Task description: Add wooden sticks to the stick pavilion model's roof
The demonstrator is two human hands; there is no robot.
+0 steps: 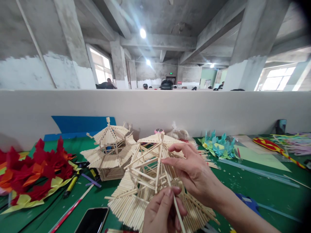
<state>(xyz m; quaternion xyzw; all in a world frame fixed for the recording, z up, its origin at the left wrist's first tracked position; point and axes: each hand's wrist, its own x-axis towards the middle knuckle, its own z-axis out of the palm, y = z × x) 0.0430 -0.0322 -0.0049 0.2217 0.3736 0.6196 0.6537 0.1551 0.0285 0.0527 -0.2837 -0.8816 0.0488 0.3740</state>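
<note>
A wooden stick pavilion (136,207) with a partly open slatted roof stands in front of me. My left hand (161,210) is closed at its lower front, pinching a long thin wooden stick (179,215) that slants up along the roof. Above it on the right, my right hand (194,166) has its fingers stretched out and apart. Its fingertips are close to the roof ribs near the peak; whether they touch is unclear. Behind on the left sits a smaller two-tiered stick pavilion (110,158) with a finial on top.
Red and yellow folded paper (39,171) lies left on the green table. A phone (92,220), a red-and-white stick (70,210) and a yellow-black pen (71,186) are nearby. Right are teal folded paper (218,145), glue sticks (257,173) and a blue tool (247,204). A white partition (155,106) stands behind.
</note>
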